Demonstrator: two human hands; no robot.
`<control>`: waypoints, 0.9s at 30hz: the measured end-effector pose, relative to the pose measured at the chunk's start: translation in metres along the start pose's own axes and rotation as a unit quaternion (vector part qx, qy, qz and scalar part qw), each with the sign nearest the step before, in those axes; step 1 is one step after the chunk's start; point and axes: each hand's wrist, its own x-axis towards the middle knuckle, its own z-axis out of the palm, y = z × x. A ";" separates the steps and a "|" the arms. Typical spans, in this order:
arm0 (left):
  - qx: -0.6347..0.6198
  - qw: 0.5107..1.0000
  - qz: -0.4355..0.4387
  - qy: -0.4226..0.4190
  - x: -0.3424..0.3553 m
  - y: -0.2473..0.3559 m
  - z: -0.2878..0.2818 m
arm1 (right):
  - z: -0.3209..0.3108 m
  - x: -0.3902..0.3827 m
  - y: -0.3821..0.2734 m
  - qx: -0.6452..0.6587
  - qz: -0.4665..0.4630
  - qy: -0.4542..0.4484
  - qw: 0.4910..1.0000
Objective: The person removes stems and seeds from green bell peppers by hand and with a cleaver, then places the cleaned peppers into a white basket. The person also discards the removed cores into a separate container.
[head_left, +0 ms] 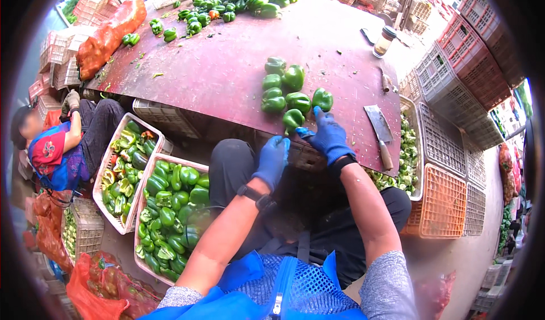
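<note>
Both my hands wear blue gloves at the near edge of the reddish table [227, 76]. My right hand [328, 137] has its thumb and fingers apart. Its fingertips reach the near side of a green bell pepper [322, 100], and its thumb is close to another bell pepper [293, 119]. Several more green bell peppers [274, 100] sit in a small cluster just beyond. My left hand [272, 161] is lower, off the table edge above my knee, with its fingers drawn together; whatever they hold, if anything, is hidden.
A cleaver [379, 126] and a small knife [385, 81] lie at the table's right, near a jar [385, 41]. More peppers [244, 2] are heaped at the far side. Pepper crates [170, 206] stand left; a crate of green scraps [417, 150] stands right. A co-worker [62, 138] sits left.
</note>
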 end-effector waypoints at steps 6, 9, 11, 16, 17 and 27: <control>-0.093 0.989 0.054 0.099 0.019 0.000 0.001 | 0.015 0.017 -0.033 0.070 0.027 -0.041 0.996; -0.102 0.990 0.053 0.082 0.029 -0.006 -0.002 | 0.023 0.018 -0.039 0.104 0.032 -0.032 0.994; -0.094 0.985 0.131 0.057 0.052 -0.032 -0.013 | 0.031 0.019 -0.047 0.151 0.016 -0.020 0.988; -0.089 0.996 0.010 0.010 0.017 0.009 -0.004 | 0.040 -0.013 -0.038 0.193 -0.020 0.044 0.980; -0.114 0.993 0.006 -0.009 0.011 0.012 -0.006 | 0.035 -0.021 -0.039 0.217 -0.030 0.038 0.975; -0.087 0.982 0.038 -0.164 -0.043 0.038 -0.014 | 0.003 -0.082 -0.010 0.243 -0.152 0.117 0.951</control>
